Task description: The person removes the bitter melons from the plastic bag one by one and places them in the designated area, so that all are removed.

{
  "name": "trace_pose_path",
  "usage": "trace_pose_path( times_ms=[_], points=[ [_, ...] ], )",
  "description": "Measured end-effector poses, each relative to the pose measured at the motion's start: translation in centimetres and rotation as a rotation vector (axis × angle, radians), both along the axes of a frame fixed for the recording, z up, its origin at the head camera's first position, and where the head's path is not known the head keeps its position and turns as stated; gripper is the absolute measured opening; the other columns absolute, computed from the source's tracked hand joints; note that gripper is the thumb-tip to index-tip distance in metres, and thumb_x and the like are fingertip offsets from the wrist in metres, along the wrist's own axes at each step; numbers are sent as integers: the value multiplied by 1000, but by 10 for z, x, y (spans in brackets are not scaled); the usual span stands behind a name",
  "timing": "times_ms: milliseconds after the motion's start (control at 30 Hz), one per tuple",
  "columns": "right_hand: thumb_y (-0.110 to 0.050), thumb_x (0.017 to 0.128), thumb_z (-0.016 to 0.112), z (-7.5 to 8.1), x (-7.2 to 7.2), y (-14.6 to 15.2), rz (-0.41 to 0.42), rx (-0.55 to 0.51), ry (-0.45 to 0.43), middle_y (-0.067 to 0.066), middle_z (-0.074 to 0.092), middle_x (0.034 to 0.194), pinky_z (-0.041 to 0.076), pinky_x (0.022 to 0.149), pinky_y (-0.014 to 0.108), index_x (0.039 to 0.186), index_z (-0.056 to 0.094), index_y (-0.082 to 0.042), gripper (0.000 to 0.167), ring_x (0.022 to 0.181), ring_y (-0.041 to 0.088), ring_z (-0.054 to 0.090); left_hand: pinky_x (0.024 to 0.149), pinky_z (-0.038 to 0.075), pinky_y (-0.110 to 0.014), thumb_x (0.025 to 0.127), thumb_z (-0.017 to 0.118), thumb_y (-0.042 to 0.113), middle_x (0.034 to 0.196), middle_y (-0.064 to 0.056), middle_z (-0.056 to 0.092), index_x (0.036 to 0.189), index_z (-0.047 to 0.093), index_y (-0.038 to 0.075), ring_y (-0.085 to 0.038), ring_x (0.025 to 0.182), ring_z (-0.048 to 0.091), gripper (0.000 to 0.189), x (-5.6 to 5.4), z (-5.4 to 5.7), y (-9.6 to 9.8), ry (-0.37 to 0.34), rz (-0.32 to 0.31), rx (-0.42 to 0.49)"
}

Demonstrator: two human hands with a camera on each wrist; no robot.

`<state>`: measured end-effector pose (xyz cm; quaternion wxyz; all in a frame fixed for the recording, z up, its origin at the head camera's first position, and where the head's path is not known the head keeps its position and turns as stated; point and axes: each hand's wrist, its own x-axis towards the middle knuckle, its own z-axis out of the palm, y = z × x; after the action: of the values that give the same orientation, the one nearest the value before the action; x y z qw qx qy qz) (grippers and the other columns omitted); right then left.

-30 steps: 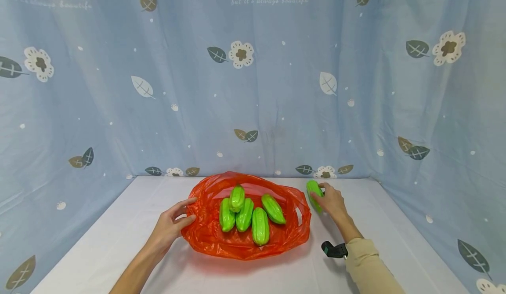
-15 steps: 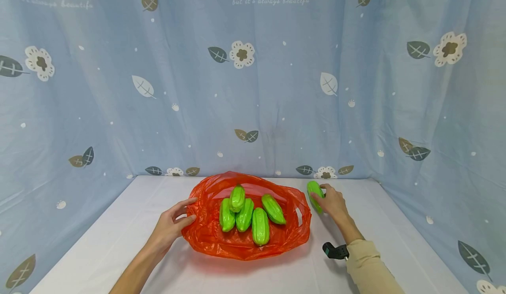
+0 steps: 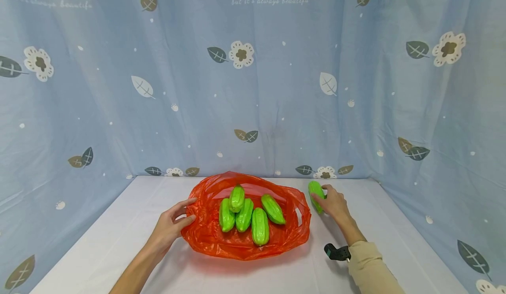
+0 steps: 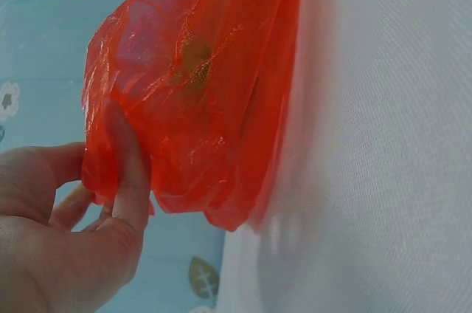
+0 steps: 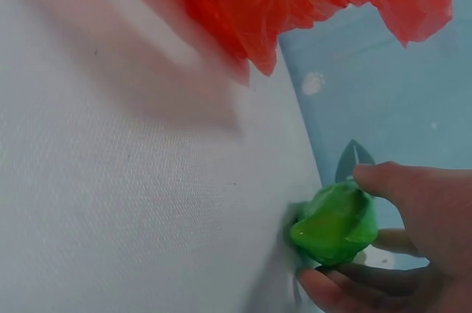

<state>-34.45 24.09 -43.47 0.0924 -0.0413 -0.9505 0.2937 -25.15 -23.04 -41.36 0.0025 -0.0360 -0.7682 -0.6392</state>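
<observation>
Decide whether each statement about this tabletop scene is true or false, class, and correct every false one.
1. The left hand holds one side of the red translucent plastic bag. True.
2. Five glossy green, ribbed, oblong items lie in the bag. True.
3. The right hand is inside the bag. False: it is outside, gripping a sixth green item.
4. The bag is tied shut. False: its mouth is open, showing the contents.
5. The pale blue fabric backdrop carries leaf and flower prints. True.
6. The right arm wears a dark purple sleeve. False: it has a beige fabric sleeve.
</observation>
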Motion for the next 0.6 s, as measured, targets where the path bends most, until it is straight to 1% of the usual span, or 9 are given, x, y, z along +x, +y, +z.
trace_pose_path(
  times_ms=[167,233,433,600],
  points=[
    [-39,94,63,5,4,1,14,-27,-14,34,63,114,58,63,39,138,43,8,68,82,33,69,77,60,-34,92,68,17,129,-20,55,144,48,15,-14,101,69,56,0,0,0,-2,4,-4],
    [-38,94,63,8,5,2,16,-28,-16,34,63,114,58,61,38,138,43,8,68,80,32,69,77,60,-33,92,68,18,127,-19,56,144,48,16,-14,101,69,56,0,0,1,-2,9,-8],
    [-38,93,63,14,5,4,15,6,-7,34,62,114,58,67,43,136,45,8,65,90,39,66,77,60,-33,92,68,18,126,-19,56,144,48,15,-14,101,69,56,0,0,1,-3,12,-17],
    [-37,93,63,16,5,6,8,14,-8,34,62,114,58,67,43,136,47,6,63,89,38,66,76,60,-33,93,68,18,125,-19,56,144,48,15,-14,98,69,55,0,1,1,-3,15,-15]
  ],
)
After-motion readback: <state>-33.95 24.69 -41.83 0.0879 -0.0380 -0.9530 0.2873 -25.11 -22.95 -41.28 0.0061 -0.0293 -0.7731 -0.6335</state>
